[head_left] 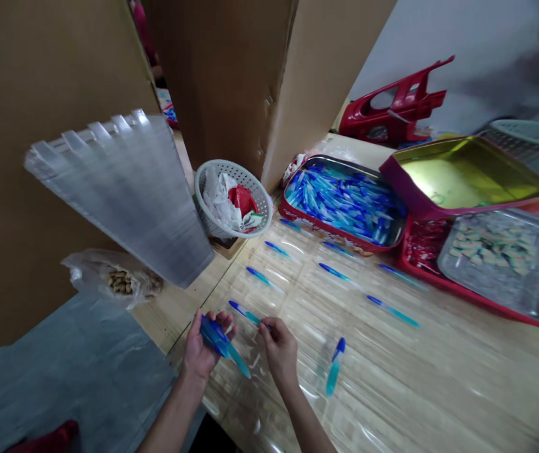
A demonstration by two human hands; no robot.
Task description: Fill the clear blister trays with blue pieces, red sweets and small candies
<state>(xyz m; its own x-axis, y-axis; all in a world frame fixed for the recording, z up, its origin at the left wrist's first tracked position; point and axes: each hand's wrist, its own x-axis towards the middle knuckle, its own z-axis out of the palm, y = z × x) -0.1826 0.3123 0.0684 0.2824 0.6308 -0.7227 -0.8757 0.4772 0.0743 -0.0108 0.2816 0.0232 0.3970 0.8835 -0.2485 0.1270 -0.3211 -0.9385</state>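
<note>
Left hand curled round blue sticks. Right hand pinching near end of single stick, low over desk; contact beneath unclear. Other sticks lie spaced beyond. Best: light pinch, stick level, slant matching neighbours.

red tin — markings too blurred, nothing readable
</note>
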